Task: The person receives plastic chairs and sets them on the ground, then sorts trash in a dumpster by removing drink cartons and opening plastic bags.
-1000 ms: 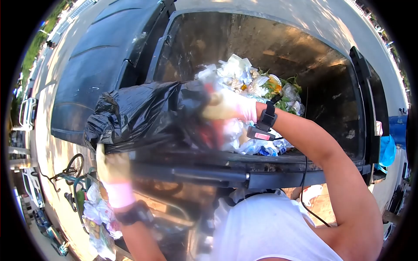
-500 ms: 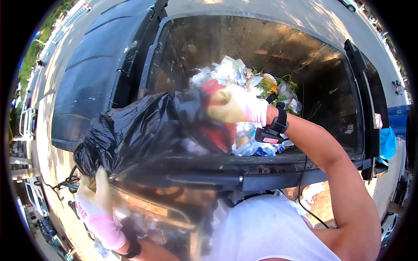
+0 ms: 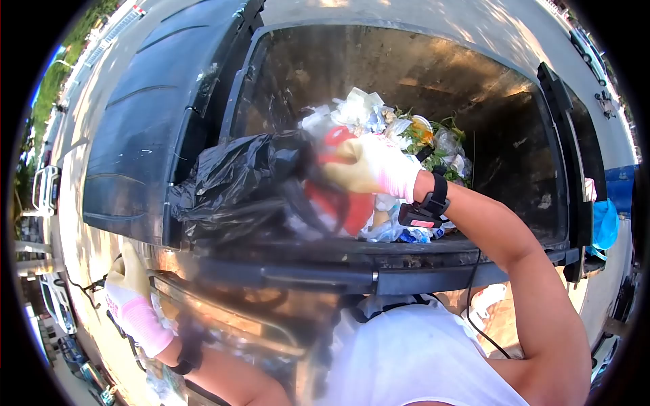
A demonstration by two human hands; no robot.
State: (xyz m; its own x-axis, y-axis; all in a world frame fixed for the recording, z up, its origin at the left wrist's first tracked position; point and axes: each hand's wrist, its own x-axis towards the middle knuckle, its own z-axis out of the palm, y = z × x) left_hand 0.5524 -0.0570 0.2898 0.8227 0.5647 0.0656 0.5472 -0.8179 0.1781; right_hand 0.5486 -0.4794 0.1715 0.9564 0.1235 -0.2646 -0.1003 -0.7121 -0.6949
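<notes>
My right hand [image 3: 362, 162], in a pale glove with a pink cuff, is closed on a red object [image 3: 336, 137] beside the black plastic bag [image 3: 233, 179]. More red [image 3: 355, 215] shows below that hand; its full shape is hidden and blurred. The bag lies over the near left side of a large dark bin [image 3: 406, 51]. My left hand [image 3: 128, 274], gloved too, is at the lower left, apart from the bag, with thumb and fingers parted and nothing visible in them. Mixed waste [image 3: 359, 108] lies inside the bin.
An open dark lid [image 3: 145, 115] stands left of the bin, with another panel [image 3: 586, 142] at its right. A light blue bag [image 3: 604, 227] hangs near a blue barrel [image 3: 619, 183]. Part of a bicycle [image 3: 91, 287] shows at lower left.
My left hand has let go of the black bag's gathered end and sits slightly lower. The bag's end has moved right and up. My right hand has stayed nearly in place.
</notes>
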